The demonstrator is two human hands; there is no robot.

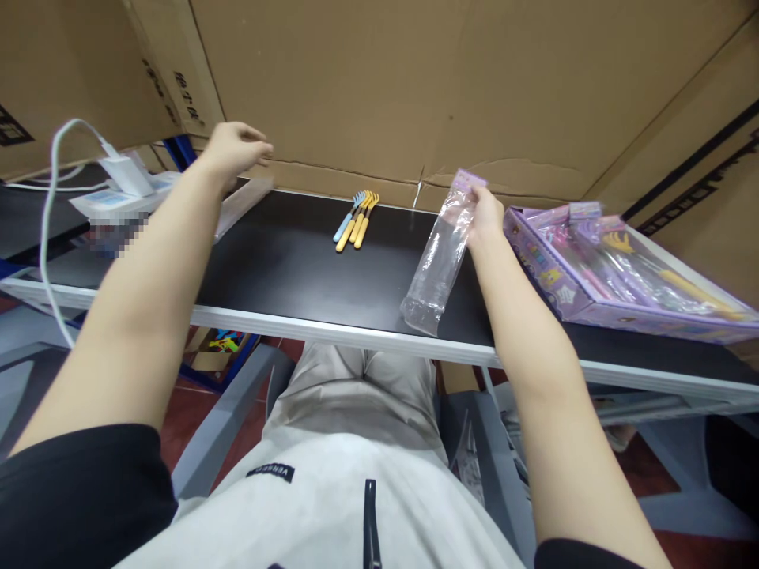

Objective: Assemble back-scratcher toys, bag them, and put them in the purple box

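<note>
My right hand (485,212) grips the purple-topped end of a clear plastic sleeve bag (437,259), which slants down to the front edge of the black table (296,269). My left hand (234,150) hovers at the far left of the table, fingers curled together, just above another clear sleeve bag (242,204) lying flat; whether it pinches anything is unclear. Three small forks (356,220), one blue-handled and two yellow-handled, lie side by side at the back middle of the table.
A purple cardboard box (569,296) filled with packed purple-topped bags stands at the right. A white power strip with a charger and cable (122,186) sits at the far left. Cardboard walls (415,87) rise behind the table.
</note>
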